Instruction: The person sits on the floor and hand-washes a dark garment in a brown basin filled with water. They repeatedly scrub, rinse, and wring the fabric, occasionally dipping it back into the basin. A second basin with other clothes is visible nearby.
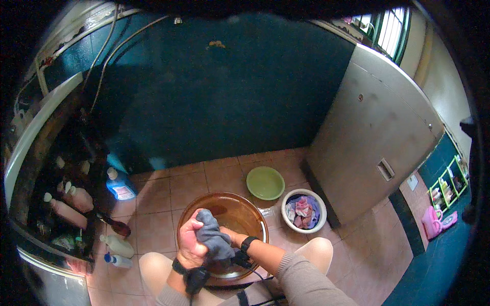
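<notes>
Over a large brown plastic basin (239, 204), a bunched wet-looking grey cloth (214, 235) is gripped in both hands. My left hand (191, 241) holds it from the left, with the thumb across its upper part. On the right side, my right hand (229, 235) is closed on the same cloth and partly hidden behind it. Dark straps with small devices and a cable are on both wrists. To the right of the basin stands a white basin (324, 218) filled with crumpled purple, pink and white clothes (303, 210). A green basin (265, 183) sits behind it.
Bottles stand on the tiled floor at the left, among them a blue detergent bottle (120, 186), a pale pump bottle (118, 245) and a brush (118, 226). A grey metal door (371, 141) rises at the right. Beyond it hang a green wire rack (448, 187) and a pink holder (432, 222).
</notes>
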Action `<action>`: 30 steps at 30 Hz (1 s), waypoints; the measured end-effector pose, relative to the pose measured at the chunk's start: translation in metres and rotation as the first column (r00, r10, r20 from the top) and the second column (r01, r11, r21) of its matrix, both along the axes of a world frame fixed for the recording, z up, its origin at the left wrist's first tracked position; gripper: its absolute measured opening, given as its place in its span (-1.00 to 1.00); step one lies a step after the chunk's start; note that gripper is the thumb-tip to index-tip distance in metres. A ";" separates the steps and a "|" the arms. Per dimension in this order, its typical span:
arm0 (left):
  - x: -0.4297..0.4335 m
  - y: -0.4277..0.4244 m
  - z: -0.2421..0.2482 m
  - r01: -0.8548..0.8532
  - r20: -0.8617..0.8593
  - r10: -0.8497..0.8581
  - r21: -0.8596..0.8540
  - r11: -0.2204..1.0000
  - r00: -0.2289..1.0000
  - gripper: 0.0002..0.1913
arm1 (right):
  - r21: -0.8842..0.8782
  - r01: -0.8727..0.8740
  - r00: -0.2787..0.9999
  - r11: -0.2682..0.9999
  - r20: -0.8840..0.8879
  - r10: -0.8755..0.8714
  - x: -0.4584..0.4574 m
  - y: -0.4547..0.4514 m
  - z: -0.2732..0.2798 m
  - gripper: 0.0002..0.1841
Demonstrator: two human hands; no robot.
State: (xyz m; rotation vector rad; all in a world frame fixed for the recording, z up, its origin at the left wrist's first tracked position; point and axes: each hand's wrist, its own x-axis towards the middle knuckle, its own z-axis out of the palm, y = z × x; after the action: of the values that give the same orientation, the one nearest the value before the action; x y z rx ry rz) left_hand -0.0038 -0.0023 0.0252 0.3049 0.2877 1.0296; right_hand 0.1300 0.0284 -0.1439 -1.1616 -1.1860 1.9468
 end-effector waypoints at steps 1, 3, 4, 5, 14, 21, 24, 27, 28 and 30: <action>-0.001 0.000 0.004 -0.001 0.004 0.001 -0.011 1.000 1.000 -0.67 | -0.055 -0.060 0.990 0.997 0.123 0.066 0.010 -0.002 0.004 -0.73; 0.000 0.001 0.009 -0.034 -0.056 0.032 -0.035 0.999 0.998 -0.64 | -0.139 0.144 0.987 0.980 0.096 -0.131 0.017 0.008 0.018 -0.69; 0.001 0.001 0.009 -0.036 -0.048 0.033 -0.053 0.998 0.998 -0.63 | -0.132 0.287 0.958 0.949 0.022 -0.286 0.029 0.011 0.027 -0.62; 0.001 0.002 0.010 -0.003 -0.076 0.000 -0.037 0.999 0.997 -0.60 | -0.004 0.278 0.960 0.960 0.001 -0.278 0.038 0.024 0.038 -0.61; 0.011 0.010 -0.002 -0.010 -0.416 0.003 -0.016 1.000 0.909 -0.66 | 0.121 0.799 0.594 0.589 0.000 -0.805 0.215 0.054 0.011 -0.79; 0.020 0.014 -0.017 -0.015 -0.501 -0.022 -0.068 0.998 0.865 -0.61 | -0.464 0.756 0.625 0.461 0.305 -0.719 0.212 -0.019 -0.163 -0.70; 0.022 0.016 -0.022 -0.008 -0.511 -0.034 -0.078 0.997 0.859 -0.65 | -0.623 0.716 0.502 0.316 0.145 -0.852 0.195 -0.028 -0.190 -0.60; 0.023 0.017 -0.025 -0.018 -0.575 -0.040 -0.095 0.995 0.817 -0.65 | -0.528 0.783 0.483 0.328 0.184 -0.856 0.189 -0.030 -0.204 -0.53; 0.023 0.018 -0.026 0.000 -0.564 -0.046 -0.081 0.997 0.824 -0.65 | -0.463 0.799 0.528 0.384 0.232 -0.817 0.190 -0.031 -0.209 -0.52; 0.024 0.020 -0.027 0.012 -0.586 -0.060 -0.085 0.996 0.808 -0.63 | -0.161 0.780 0.580 0.605 0.548 -0.603 0.196 -0.032 -0.215 -0.62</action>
State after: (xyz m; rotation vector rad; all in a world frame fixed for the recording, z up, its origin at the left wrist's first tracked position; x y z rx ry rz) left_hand 0.0200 0.0174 -0.0016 0.5585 0.8831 0.8600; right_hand 0.3262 -0.0033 -0.3590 -2.0030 -0.3438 1.3089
